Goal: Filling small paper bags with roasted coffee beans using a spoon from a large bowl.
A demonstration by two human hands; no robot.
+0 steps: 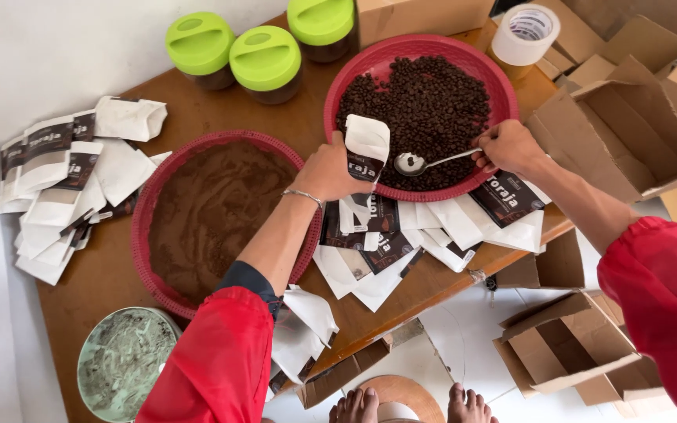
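- A white pouch (367, 146) with a dark label band across its lower part is held upright by the left hand (331, 172), fingers clenched around it, over the near rim of the red basket of coffee beans (419, 48).
- A metal spoon (425, 162) is gripped at the handle end by the right hand (508, 146), fingers closed on it; the bowl is seen just beside the pouch mouth, above the beans. What the bowl carries cannot be made out.
- Three baskets or bowls are counted on the brown surface (197, 110): the bean basket, a second red basket of brown ground powder (156, 188) to the left, and a pale green bowl (123, 362) at the near left corner — its contents mottled, hard to identify.
- Three jars with lime-green lids (264, 56) are noted at the far edge, dark contents below the lids.
- One pile of flat white pouches with dark labels (425, 227) lies between the hands and the surface edge; a second pile (64, 180) is spread at the far left. Exact counts cannot be given — the pouches overlap.
- A roll of white tape (525, 33) stands at the top right.
- Open cardboard boxes (620, 133) are stacked at the right and on the floor, several cut off by the frame.
- Red sleeves are seen on both arms; a thin bracelet (302, 196) is worn on the left wrist.
- Bare toes (413, 406) are visible at the bottom edge, partly cropped.
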